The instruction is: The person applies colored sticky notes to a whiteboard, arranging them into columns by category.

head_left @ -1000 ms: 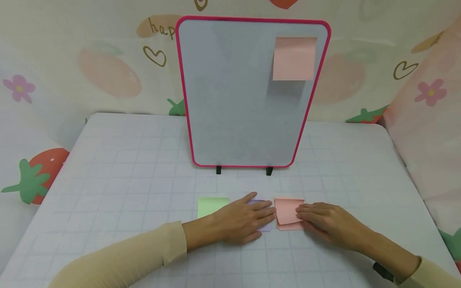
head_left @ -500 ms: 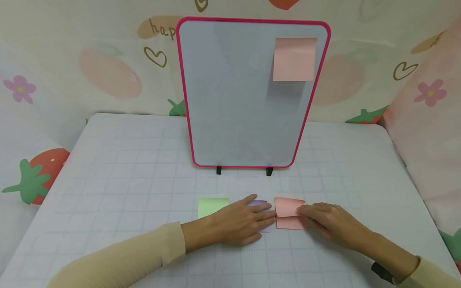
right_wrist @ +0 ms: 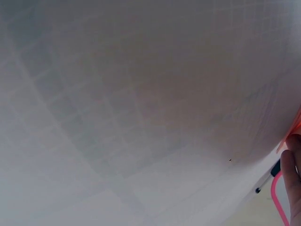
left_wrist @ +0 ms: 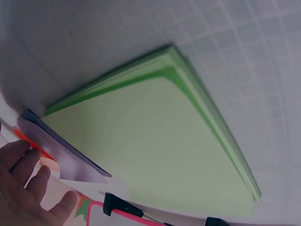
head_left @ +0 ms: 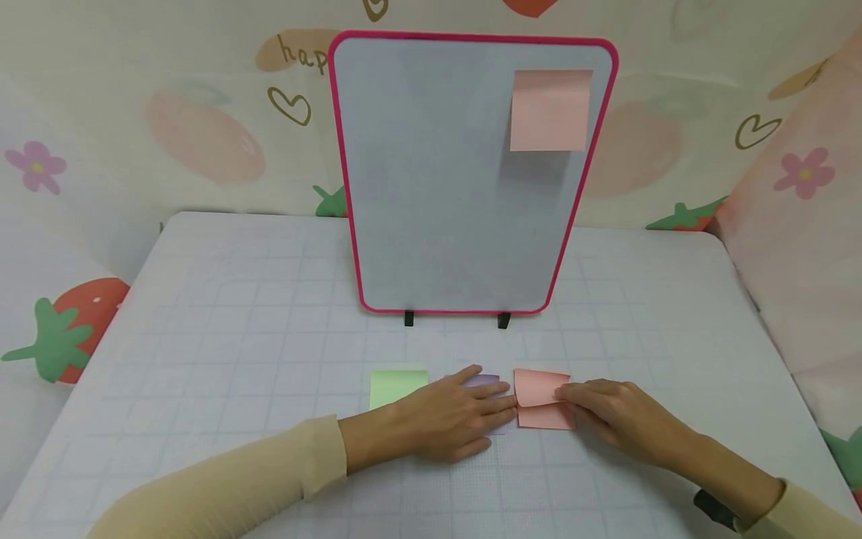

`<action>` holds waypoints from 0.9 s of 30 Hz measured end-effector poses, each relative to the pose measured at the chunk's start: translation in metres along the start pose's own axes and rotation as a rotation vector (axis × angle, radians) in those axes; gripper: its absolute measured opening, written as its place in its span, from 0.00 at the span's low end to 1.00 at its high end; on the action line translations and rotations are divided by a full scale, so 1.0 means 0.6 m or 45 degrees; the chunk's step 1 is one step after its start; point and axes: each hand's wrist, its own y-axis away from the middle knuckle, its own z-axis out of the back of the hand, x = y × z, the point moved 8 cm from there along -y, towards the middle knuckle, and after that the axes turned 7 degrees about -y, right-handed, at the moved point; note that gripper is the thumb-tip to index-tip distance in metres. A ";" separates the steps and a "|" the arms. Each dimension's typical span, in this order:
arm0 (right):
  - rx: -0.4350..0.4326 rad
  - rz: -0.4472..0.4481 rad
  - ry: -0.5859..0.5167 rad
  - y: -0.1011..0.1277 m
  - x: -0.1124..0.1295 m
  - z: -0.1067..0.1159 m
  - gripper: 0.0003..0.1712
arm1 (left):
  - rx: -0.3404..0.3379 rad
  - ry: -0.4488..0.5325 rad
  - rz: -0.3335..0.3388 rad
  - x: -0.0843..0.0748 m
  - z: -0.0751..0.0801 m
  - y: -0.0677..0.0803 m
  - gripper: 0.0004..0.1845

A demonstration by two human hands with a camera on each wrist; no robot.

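Note:
My right hand (head_left: 622, 412) pinches the right edge of the top pink sticky note (head_left: 540, 387), whose lower edge is bent up off the pink sticky note pad (head_left: 547, 418). My left hand (head_left: 454, 415), fingers straight and spread, lies across the purple sticky note pad (head_left: 481, 380), its fingertips right at the pink pad's left edge. Partly behind that wrist is the green sticky note pad (head_left: 397, 385); in the left wrist view the green pad (left_wrist: 150, 146) fills the middle. The right wrist view has only the fingers (right_wrist: 292, 174) and a sliver of pink paper (right_wrist: 295, 127) at its edge.
A whiteboard (head_left: 451, 209) with a pink frame stands upright behind the pads on black feet (head_left: 503, 320). One pink sticky note (head_left: 551, 111) hangs at its upper right. The white gridded table (head_left: 236, 337) spreads around, with a patterned cloth (head_left: 202, 142) behind.
The top pink note's lower edge has been bent upward, baring more of the pad beneath, then held there. The right fingers shifted slightly; the left hand stayed almost still.

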 end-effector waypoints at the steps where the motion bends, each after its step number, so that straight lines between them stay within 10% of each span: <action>1: 0.001 -0.001 0.001 0.000 0.000 0.000 0.31 | -0.002 0.003 -0.003 -0.001 0.000 0.000 0.29; 27: 0.056 -0.076 -0.017 -0.009 -0.008 0.004 0.19 | -0.039 0.037 -0.007 -0.007 0.003 -0.008 0.28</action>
